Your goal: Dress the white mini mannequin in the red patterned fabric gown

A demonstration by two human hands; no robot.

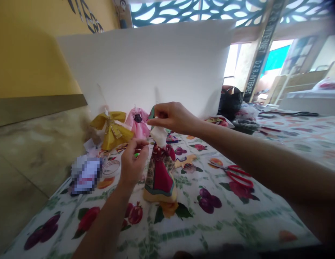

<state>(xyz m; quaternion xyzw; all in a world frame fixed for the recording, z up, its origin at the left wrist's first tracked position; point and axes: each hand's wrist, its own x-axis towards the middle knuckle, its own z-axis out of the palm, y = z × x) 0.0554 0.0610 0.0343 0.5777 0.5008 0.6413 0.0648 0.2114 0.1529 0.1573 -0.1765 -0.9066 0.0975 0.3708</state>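
A small doll (pixel 163 176) in a long dress with a red front panel, patterned sides and a teal and cream hem stands upright on the table. Its upper part is a white piece (pixel 159 136). Above and against this piece, my right hand (pixel 170 114) is closed in a pinch on a green strip of fabric (pixel 151 113), partly hidden by the fingers. Left of the doll, level with its top, my left hand (pixel 133 160) has curled fingers, with thumb and forefinger close together. Whatever lies between those fingertips is too small to make out.
Behind stand a gold dress figure (pixel 112 129) and a pink one (pixel 139 122), before a white board (pixel 145 68). Red-handled scissors (pixel 234 173) lie open at right on the fruit-patterned tablecloth (pixel 221 226). A clear ring (pixel 111 167) lies left; a black bag (pixel 230 102) sits far right.
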